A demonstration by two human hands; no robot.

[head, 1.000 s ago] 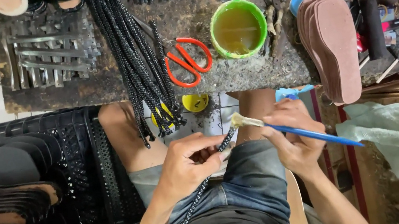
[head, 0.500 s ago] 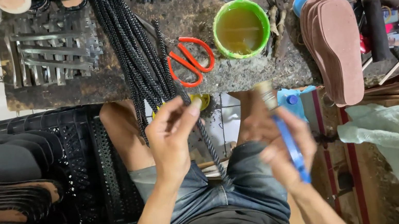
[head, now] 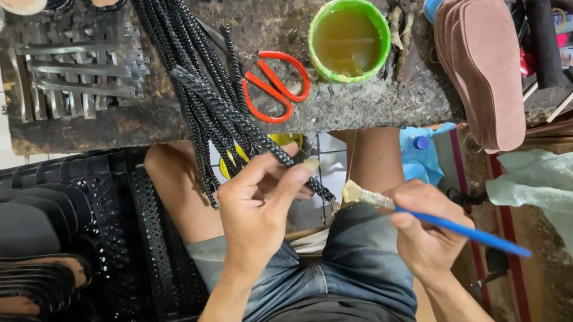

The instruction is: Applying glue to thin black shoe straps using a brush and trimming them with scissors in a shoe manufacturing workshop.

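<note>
left hand [head: 255, 206] pinches braided black strap [head: 252, 132], its end angled toward 4 o'clock to meet the bristles | right hand [head: 427, 234] clenched on blue-handled brush [head: 433, 219] | green glue cup [head: 349, 38] at 12 o'clock on worktop [head: 361, 106], red scissors [head: 274, 86] beside it

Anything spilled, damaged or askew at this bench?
Nothing spilled: the green glue cup stands upright. The left hand pinches a black braided strap, the right hand holds a blue-handled brush. Bench cluttered, nothing damaged.
</note>
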